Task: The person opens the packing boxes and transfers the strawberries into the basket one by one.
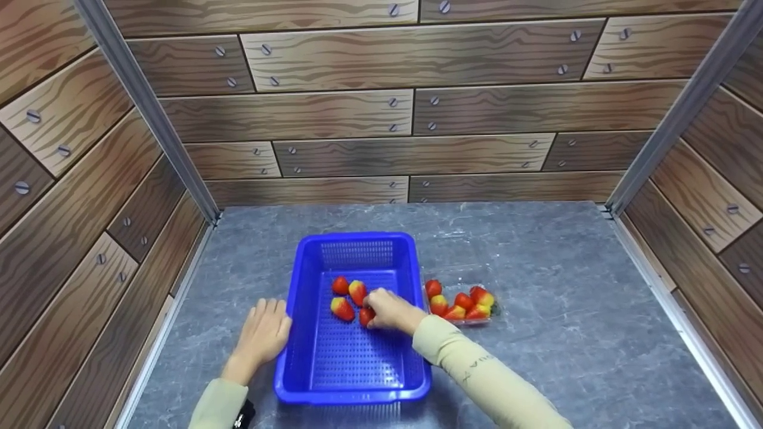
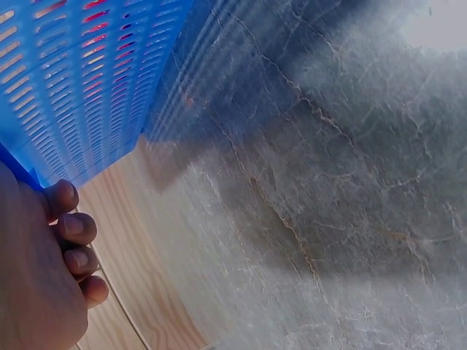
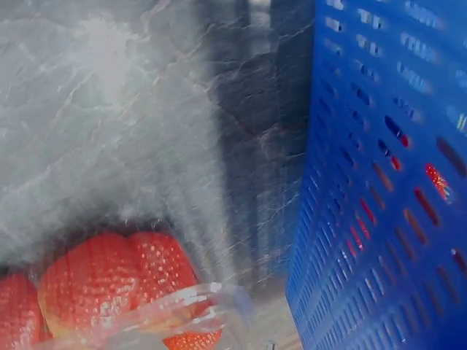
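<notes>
While the left hand point(image 1: 262, 335) grips the basket point(image 1: 353, 397), the right hand point(image 1: 390, 308) pinches a strawberry point(image 1: 364, 317), head view only.

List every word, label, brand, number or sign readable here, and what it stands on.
Nothing is readable.
Pale yellow-green fabric right sleeve: dark marks, perhaps lettering, too small and blurred.
Black left wristband: too small to tell.
Blue rectangular plastic basket, clear plastic box: no text visible.
</notes>
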`<state>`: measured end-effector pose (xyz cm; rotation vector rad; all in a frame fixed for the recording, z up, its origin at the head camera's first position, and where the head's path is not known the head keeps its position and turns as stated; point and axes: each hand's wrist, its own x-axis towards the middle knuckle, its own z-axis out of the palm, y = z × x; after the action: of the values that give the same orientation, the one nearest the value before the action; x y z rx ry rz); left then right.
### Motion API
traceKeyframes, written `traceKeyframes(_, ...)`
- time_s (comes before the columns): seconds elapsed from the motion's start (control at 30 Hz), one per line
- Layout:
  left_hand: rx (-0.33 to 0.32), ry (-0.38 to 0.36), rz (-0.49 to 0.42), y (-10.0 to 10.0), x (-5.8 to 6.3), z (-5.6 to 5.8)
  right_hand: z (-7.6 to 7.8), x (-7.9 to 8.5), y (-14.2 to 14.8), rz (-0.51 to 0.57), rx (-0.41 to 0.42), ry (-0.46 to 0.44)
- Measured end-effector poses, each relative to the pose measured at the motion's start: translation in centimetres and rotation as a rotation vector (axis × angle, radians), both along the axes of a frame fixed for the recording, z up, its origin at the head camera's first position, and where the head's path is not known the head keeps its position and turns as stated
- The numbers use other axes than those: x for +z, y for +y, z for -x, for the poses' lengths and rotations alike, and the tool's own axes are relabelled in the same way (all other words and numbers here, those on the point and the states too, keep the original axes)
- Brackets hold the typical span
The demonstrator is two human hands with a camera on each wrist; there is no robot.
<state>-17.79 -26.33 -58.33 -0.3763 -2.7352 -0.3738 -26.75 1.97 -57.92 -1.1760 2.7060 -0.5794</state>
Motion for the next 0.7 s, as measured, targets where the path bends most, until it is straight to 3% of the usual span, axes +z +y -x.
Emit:
traceKeyframes(0.23, 0.0, -0.014, 0.002, 0.01, 0.15, 0.05, 0.28, 0.03, -0.32, -0.006, 0.087, 0.061)
traceKeyframes(0.47, 0.002, -0.007, 0.002, 0.04, 0.17, -0.01, 0.25, 0.14, -0.53, -0.065, 0.058, 0.079)
traceKeyframes(0.7, 0.0, -0.015, -0.005, -0.02, -0.04, -0.09, 0.35, -0.43, -0.28, -0.05, 0.056, 0.101)
